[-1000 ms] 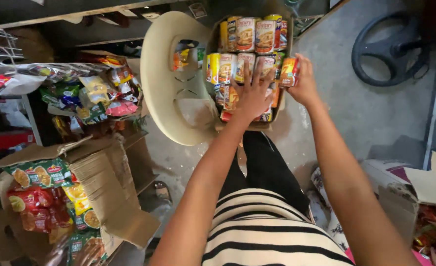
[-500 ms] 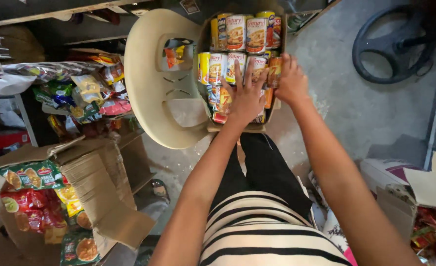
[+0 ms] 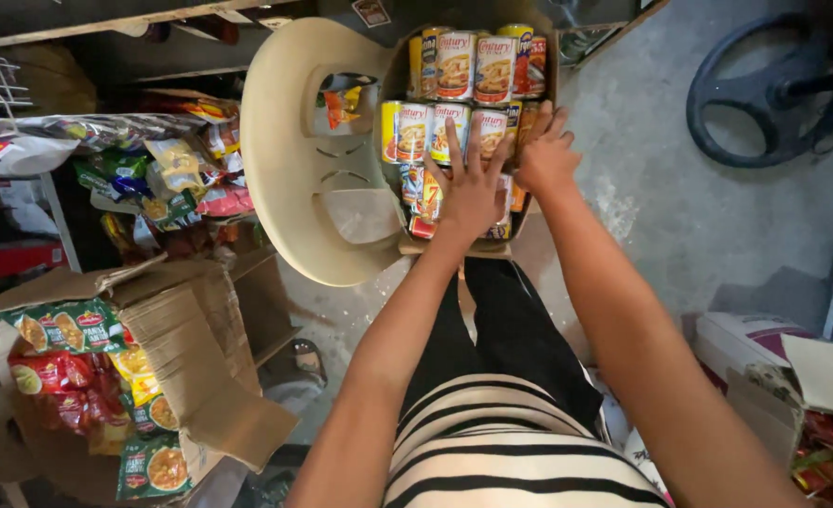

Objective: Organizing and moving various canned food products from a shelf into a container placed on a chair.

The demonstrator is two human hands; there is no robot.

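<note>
A cardboard box packed with several food cans rests on a cream plastic chair. My left hand lies flat on the cans in the middle of the box, fingers spread. My right hand reaches into the right side of the box, fingers curled among the cans there; whether it grips one is hidden.
An open carton of snack packets stands at the lower left. Bagged goods pile on the left. A black wheel lies on the concrete floor at upper right. Another carton sits at the lower right.
Both hands have shifted slightly lower in the box, the left pressing flat on the middle cans, the right moving from the box's right edge in among the cans.
</note>
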